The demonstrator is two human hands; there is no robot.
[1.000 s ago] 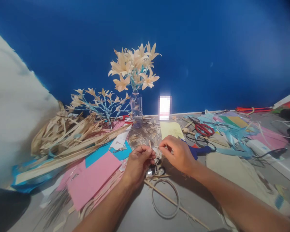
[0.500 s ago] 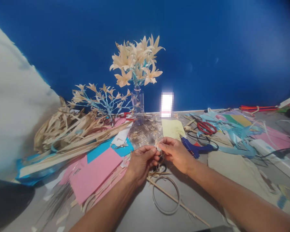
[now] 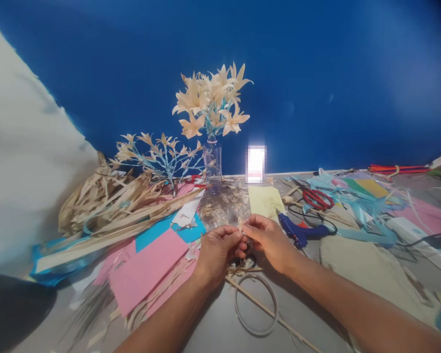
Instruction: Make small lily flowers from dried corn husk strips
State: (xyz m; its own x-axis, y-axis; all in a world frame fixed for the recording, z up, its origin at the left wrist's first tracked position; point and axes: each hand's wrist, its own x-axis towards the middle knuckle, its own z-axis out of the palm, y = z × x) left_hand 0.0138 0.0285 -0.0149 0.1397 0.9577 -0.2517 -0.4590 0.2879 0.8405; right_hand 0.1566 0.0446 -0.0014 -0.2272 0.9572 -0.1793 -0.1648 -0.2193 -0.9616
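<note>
My left hand (image 3: 220, 250) and my right hand (image 3: 268, 238) meet at the middle of the table. Between their fingertips is a small pale strip of husk (image 3: 241, 223), mostly covered by the fingers. Both hands are closed in a pinch. Beneath them lie a dark round object, partly hidden, and a thin stick (image 3: 264, 309) that runs towards the front edge. A pale ring (image 3: 275, 314), perhaps a tape roll, stands around the stick. Just right of my right hand rests a blue glue gun (image 3: 301, 230).
Cream flowers (image 3: 209, 100) stand in a clear bottle (image 3: 213, 169) at the back, beside a smaller flower branch (image 3: 165, 159). Dried husks (image 3: 91, 201) and pink paper (image 3: 147, 274) lie left. Red-handled scissors (image 3: 318, 199), light-blue ribbon (image 3: 367, 215) and yellow paper (image 3: 266, 201) lie right.
The whole view has shifted slightly, so things appear a little lower and further right. My hands stay together with the small husk strip, the right fingertips now closer to the left.
</note>
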